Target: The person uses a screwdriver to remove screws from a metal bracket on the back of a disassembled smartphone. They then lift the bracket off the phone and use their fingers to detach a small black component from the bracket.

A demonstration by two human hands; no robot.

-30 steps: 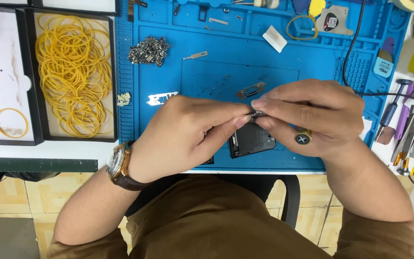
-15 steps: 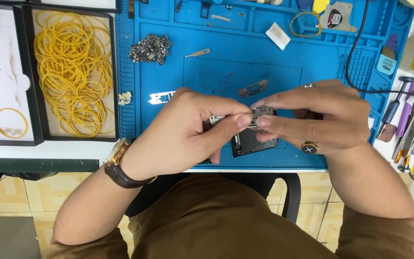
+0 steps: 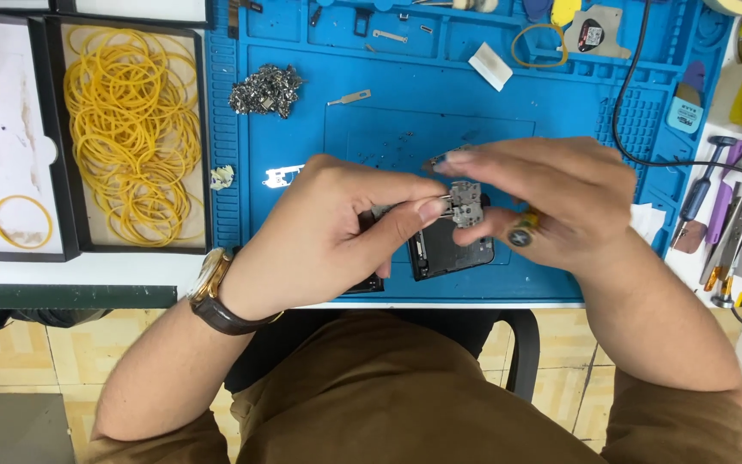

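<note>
My right hand [image 3: 551, 198] pinches a small grey metal part [image 3: 465, 203] between thumb and fingers, just above a dark rectangular device [image 3: 448, 249] that lies on the blue work mat [image 3: 405, 129]. My left hand [image 3: 328, 232] reaches in from the left, its thumb and forefinger closed on a thin metal piece that touches the left edge of the grey part. A brown-strapped watch [image 3: 212, 296] sits on my left wrist. The lower side of the grey part is hidden by my fingers.
A black tray of yellow rubber bands [image 3: 130, 129] and a white tray with one band [image 3: 19, 222] stand at the left. A heap of small metal parts [image 3: 266, 88] lies on the mat. Screwdrivers and tweezers [image 3: 732, 223] crowd the right edge.
Both hands shifted slightly left and lifted the grey part clear of the dark device. My left fingers have closed in on the part's left edge.
</note>
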